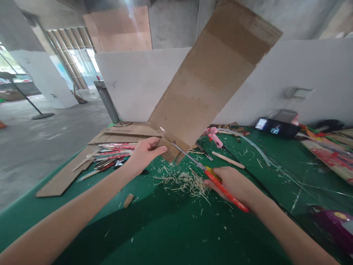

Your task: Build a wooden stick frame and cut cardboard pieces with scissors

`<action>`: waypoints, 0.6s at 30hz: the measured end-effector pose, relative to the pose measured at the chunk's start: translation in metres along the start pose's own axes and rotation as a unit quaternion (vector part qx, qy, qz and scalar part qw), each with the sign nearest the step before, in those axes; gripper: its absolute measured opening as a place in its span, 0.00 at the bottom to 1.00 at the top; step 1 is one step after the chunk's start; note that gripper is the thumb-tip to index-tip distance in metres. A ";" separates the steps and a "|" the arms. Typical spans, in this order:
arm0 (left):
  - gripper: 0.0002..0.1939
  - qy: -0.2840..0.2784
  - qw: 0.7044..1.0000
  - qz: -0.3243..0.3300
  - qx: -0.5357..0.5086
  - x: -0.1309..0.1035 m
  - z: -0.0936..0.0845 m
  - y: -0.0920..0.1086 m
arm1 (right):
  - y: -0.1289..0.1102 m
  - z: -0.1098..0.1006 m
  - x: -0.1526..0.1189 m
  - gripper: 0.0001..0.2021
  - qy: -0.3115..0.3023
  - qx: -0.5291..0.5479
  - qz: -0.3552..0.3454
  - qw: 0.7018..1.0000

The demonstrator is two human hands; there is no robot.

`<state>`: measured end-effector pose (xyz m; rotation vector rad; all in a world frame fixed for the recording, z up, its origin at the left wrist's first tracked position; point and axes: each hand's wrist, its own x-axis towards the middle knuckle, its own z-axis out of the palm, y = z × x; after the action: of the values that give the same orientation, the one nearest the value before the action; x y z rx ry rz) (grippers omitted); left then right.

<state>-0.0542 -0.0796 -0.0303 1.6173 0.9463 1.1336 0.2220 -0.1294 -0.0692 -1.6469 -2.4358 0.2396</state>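
Step in hand looks like cutting cardboard, at the short lower flap [168, 148]. Left hand [143, 155] pinches the cardboard panel [206, 81] at its lower left corner, thumb on the near face. Right hand [233, 183] is wrapped round the handles of the scissors [227, 192], blades pointing up-left to the flap. Can't tell how far the blades are apart.

Panel sits between and above the hands, tilted up to the right. Next move calls for a firm left pinch, thumb clear of the blade line, and blades kept along the cut; the long free end could swing and twist it, I'd judge.

Materials: panel is long, flat, matt brown, with a darker band up top and shiny tape near the left fingers. Scissors: slim metal blades, smooth red and yellow handles. Below, between the hands: thin, curly pale shavings [187, 180] on a smooth green tabletop [165, 235]. Pink glue gun [215, 137] beyond the right hand.
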 end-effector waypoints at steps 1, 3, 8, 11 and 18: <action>0.16 0.001 1.000 0.001 -0.011 0.000 0.000 -0.001 | 0.001 0.000 0.000 0.23 0.000 0.000 -0.002 1.000; 0.16 0.013 0.999 0.003 -0.032 0.001 0.001 -0.005 | 0.001 0.000 0.000 0.23 0.003 0.000 -0.001 1.000; 0.14 0.057 0.996 -0.024 -0.060 0.001 0.004 -0.010 | -0.001 -0.001 0.000 0.23 0.007 0.006 0.002 1.000; 0.14 0.056 0.996 -0.021 -0.059 0.000 0.005 -0.010 | -0.002 0.000 -0.001 0.22 0.013 -0.002 0.000 1.000; 0.14 0.040 0.998 -0.011 -0.041 -0.003 0.005 -0.004 | -0.002 0.002 -0.002 0.22 0.026 -0.014 0.000 1.000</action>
<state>-0.0505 -0.0824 -0.0353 1.5014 0.9548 1.2150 0.2207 -0.1322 -0.0714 -1.6431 -2.4115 0.1602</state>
